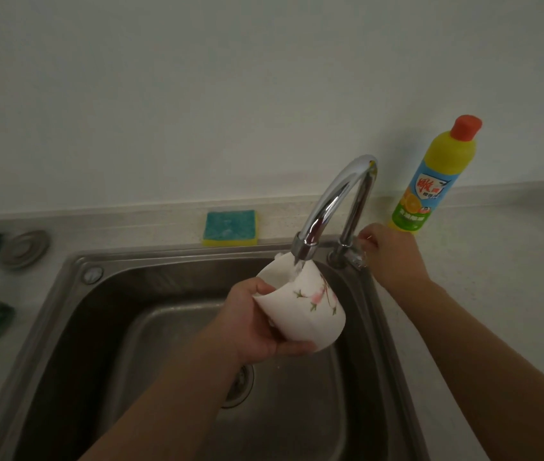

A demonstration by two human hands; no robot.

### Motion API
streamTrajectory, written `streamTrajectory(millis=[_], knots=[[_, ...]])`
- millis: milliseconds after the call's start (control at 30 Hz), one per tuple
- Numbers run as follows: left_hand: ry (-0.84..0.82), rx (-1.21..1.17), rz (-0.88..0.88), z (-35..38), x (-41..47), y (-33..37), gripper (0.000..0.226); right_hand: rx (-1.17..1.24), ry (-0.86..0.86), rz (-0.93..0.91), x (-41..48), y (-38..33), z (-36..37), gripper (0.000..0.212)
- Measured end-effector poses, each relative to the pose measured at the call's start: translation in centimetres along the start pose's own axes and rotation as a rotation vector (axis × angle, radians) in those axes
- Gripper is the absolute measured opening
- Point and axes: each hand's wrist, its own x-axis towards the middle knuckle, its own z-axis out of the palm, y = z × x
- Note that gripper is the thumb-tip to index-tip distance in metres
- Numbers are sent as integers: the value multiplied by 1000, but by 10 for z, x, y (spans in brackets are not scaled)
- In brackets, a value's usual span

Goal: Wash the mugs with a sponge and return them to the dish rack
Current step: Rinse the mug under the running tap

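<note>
While water runs from the faucet [334,201], head view, only view: left hand [254,327] grips the mug [304,311], fingers wrapped under the body near the base, thumb up by the rim. The mug is white ceramic with a flower print. It is tilted, mouth up against the spout, over the back-right part of the sink [97,294], and the stream goes inside. The mug's handle is not visible, maybe inside the palm.

Right hand [393,254] is at the tap lever [356,258] on the sink's back-right corner, fingertips on it. Can't tell whether they curl round it or only push.

Sponge [230,227], blue-green over yellow, lies on the counter [480,277] at the sink's back edge, untouched, well apart from the mug. Detergent bottle [430,181] stands upright by the wall, just behind the right hand. A round metal lid [24,247] sits on the counter's left side, with dark blurred items at the left edge, unclear. Drain [239,384] is partly hidden by the left forearm. Dish rack not in view.

Handling, judged: the mug is rigid, glazed, slick when wet, chips if knocked on the steel spout or dropped in the basin. It looks light enough for one hand, heavier as it fills. Best hold is a full wrap round the body or a finger through the handle, not a rim pinch. Keep the rim off the spout.
</note>
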Motion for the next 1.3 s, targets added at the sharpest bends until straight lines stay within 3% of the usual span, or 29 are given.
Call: streamTrajectory(millis=[133, 400, 500, 633, 867, 933, 1000, 1067, 1167, 1300], knots=[[2, -24, 14, -3, 2, -1, 64, -64, -168, -119, -21, 4, 3, 19], [8, -38, 25, -6, 0, -8, 61, -97, -191, -60, -14, 10, 10, 17], [0, -47, 35, -5, -2, -10, 60, 12, -92, -39, -14, 10, 7, 11], [6, -50, 52, -2, -5, -14, 58, 225, 100, 153, -9, 11, 2, 8], [9, -51, 80, 5, -16, -12, 61, 266, 118, 353, -26, -6, 10, 29], [22, -57, 92, 6, -17, -12, 63, 410, 93, 449, -52, -18, 12, 26], [48, -61, 105, 7, -17, -15, 63, 776, -111, 609, -84, -31, 16, 25], [66, -76, 105, 9, -19, -18, 61, 1181, -383, 689, -113, -38, 19, 41], [55, -84, 87, 10, -26, -23, 54, 1518, -584, 613, -143, -42, 28, 55], [145, 161, 108, 11, -36, -25, 49, 1750, -613, 533, -155, -49, 41, 82]])
